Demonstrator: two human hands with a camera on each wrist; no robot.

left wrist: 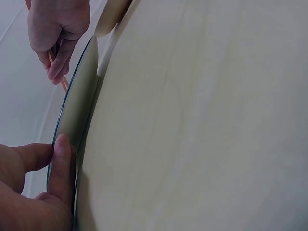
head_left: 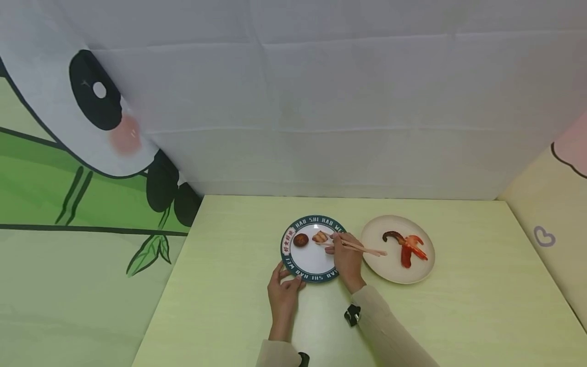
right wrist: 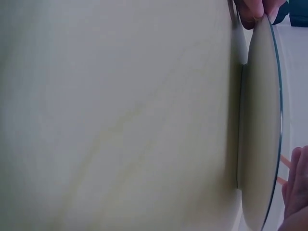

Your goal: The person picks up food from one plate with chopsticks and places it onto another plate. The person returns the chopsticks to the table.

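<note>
A white plate with a dark green lettered rim (head_left: 311, 278) stands on the table. My left hand (head_left: 284, 295) grips its near-left edge, thumb and fingers at the rim (left wrist: 72, 108). My right hand (head_left: 348, 261) holds a pair of pale wooden chopsticks (head_left: 373, 251) over the plate's right side. Their tips are at a golden-brown food piece (head_left: 319, 236); whether they pinch it I cannot tell. Left of that piece lies a round dark brown food item (head_left: 300, 240), like a mushroom cap. In the right wrist view the right hand (right wrist: 296, 185) shows only partly.
Just right of the lettered plate is a cream plate (head_left: 390, 272). On it lie a dark curled tentacle (head_left: 392, 235), an orange-red shrimp-like piece (head_left: 416, 246) and a red piece (head_left: 405, 257). A pale cloth wall (head_left: 344, 112) rises behind the light yellow table (head_left: 220, 285).
</note>
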